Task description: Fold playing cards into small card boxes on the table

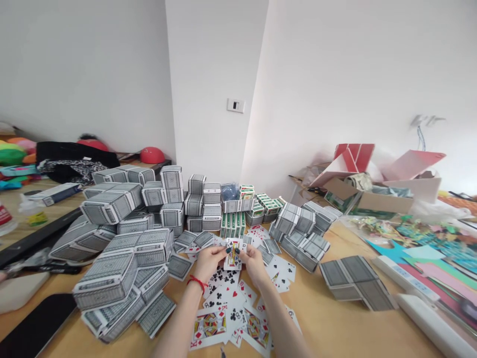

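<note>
Both my hands meet at the middle of a wooden table and pinch one playing card, a face card held upright. My left hand grips its left edge; a red string circles that wrist. My right hand grips its right edge. Under my forearms lies a spread of loose face-up cards, clubs, hearts and court cards. Grey-backed cubes folded from cards are heaped to the left of my hands.
More card cubes and a flat folded card piece lie right. Green card packs stand behind. Open cardboard boxes and coloured paper fill the right side. A dark phone lies at the near left.
</note>
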`<state>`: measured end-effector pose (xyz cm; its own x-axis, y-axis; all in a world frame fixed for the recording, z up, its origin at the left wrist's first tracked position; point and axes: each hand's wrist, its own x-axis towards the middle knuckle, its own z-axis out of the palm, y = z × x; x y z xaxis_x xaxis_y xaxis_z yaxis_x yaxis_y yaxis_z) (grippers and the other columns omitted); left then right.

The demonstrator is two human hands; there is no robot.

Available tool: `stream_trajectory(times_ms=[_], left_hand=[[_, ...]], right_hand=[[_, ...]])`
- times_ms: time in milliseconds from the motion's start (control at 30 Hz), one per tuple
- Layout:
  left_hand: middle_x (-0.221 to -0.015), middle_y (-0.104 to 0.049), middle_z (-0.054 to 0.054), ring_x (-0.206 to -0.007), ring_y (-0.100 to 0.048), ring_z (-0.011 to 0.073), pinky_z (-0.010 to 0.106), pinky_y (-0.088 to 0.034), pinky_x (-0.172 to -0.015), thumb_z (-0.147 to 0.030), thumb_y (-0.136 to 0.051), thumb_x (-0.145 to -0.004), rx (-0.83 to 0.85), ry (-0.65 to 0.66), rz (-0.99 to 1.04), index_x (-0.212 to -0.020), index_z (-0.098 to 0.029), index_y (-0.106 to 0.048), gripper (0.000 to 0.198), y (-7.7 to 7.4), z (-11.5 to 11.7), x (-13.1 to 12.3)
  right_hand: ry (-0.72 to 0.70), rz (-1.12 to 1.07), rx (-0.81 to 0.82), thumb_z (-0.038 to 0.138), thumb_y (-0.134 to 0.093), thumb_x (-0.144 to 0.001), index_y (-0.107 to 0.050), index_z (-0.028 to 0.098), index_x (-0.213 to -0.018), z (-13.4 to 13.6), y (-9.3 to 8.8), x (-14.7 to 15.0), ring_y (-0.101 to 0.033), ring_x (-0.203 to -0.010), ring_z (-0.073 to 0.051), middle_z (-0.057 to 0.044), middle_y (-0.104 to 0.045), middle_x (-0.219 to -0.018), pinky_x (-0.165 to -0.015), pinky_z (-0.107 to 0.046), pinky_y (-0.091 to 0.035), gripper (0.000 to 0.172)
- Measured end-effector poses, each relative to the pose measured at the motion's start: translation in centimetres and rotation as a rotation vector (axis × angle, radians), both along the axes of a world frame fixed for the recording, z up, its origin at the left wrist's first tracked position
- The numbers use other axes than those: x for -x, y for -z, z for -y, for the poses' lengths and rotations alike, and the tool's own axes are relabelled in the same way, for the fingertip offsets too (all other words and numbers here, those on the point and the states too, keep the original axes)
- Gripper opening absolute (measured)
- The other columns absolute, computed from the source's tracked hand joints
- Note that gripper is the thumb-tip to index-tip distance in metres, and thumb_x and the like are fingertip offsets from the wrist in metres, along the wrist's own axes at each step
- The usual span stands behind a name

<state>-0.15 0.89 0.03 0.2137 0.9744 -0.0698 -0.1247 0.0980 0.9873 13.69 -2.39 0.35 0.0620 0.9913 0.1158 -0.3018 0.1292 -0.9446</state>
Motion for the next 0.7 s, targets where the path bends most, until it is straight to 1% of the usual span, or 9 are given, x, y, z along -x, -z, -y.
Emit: stream_trajectory(times_ms=[133, 267, 367, 467, 567, 700], left_hand=[[-0.052, -0.055, -0.001, -0.048, -0.047, 0.0102, 0.023, -0.038, -0.049, -0.035, -0.065, -0.058, -0.05, -0.012, -0.052, -0.062, -0.013, -0.067, 0.022, 0.5, -0.2, 0.1], [-0.047, -0.048, -0.003, -0.047, -0.043, 0.0099, 0.023, -0.035, -0.049, -0.037, -0.062, -0.06, -0.106, -0.018, -0.15, -0.056, -0.014, -0.063, 0.024, 0.5, -0.1, 0.2], [-0.047, -0.046, -0.004, -0.048, -0.042, 0.0101, 0.022, -0.033, -0.049, -0.038, -0.061, -0.06, -0.136, -0.045, -0.207, -0.055, -0.014, -0.061, 0.024, 0.3, 0.0, 0.3], [-0.047, -0.045, -0.004, -0.048, -0.041, 0.0103, 0.022, -0.031, -0.048, -0.037, -0.06, -0.059, -0.139, -0.064, -0.235, -0.052, -0.015, -0.057, 0.023, 0.0, 0.1, 0.2], [-0.046, -0.043, -0.005, -0.047, -0.039, 0.0101, 0.022, -0.03, -0.048, -0.033, -0.057, -0.059, -0.152, -0.119, -0.273, -0.047, -0.017, -0.05, 0.021, -0.2, 0.2, -0.1], [-0.045, -0.038, -0.005, -0.048, -0.037, 0.0101, 0.022, -0.028, -0.049, -0.03, -0.052, -0.062, -0.247, -0.231, -0.362, -0.045, -0.018, -0.042, 0.023, -0.5, 0.5, -0.6]], right_hand=[[-0.002, -0.005, 0.017, 0.04, -0.07, -0.058, -0.059, 0.017, -0.072, 0.1, -0.6, 0.2, -0.059, -0.059, -0.019, -0.003, -0.065, -0.064, -0.058, -0.03, -0.044, 0.029], [0.043, -0.001, 0.047, 0.04, -0.072, -0.054, -0.058, 0.017, -0.067, 0.0, -0.6, 0.4, -0.059, -0.06, -0.019, -0.001, -0.064, -0.06, -0.059, -0.03, -0.044, 0.031], [0.07, -0.009, 0.055, 0.037, -0.073, -0.052, -0.056, 0.017, -0.063, -0.2, -0.3, 0.4, -0.056, -0.056, -0.016, 0.001, -0.061, -0.055, -0.058, -0.029, -0.043, 0.028], [0.091, -0.008, 0.066, 0.033, -0.074, -0.05, -0.052, 0.018, -0.057, -0.5, 0.2, 0.3, -0.049, -0.048, -0.012, 0.004, -0.056, -0.05, -0.053, -0.026, -0.04, 0.027], [0.086, 0.004, 0.082, 0.031, -0.075, -0.049, -0.049, 0.018, -0.054, -0.8, 0.6, 0.2, -0.045, -0.045, -0.011, 0.005, -0.054, -0.048, -0.049, -0.024, -0.037, 0.03], [0.044, 0.01, 0.089, 0.031, -0.074, -0.051, -0.05, 0.018, -0.058, -0.8, 0.6, 0.3, -0.048, -0.047, -0.012, 0.004, -0.055, -0.05, -0.05, -0.025, -0.038, 0.028]])
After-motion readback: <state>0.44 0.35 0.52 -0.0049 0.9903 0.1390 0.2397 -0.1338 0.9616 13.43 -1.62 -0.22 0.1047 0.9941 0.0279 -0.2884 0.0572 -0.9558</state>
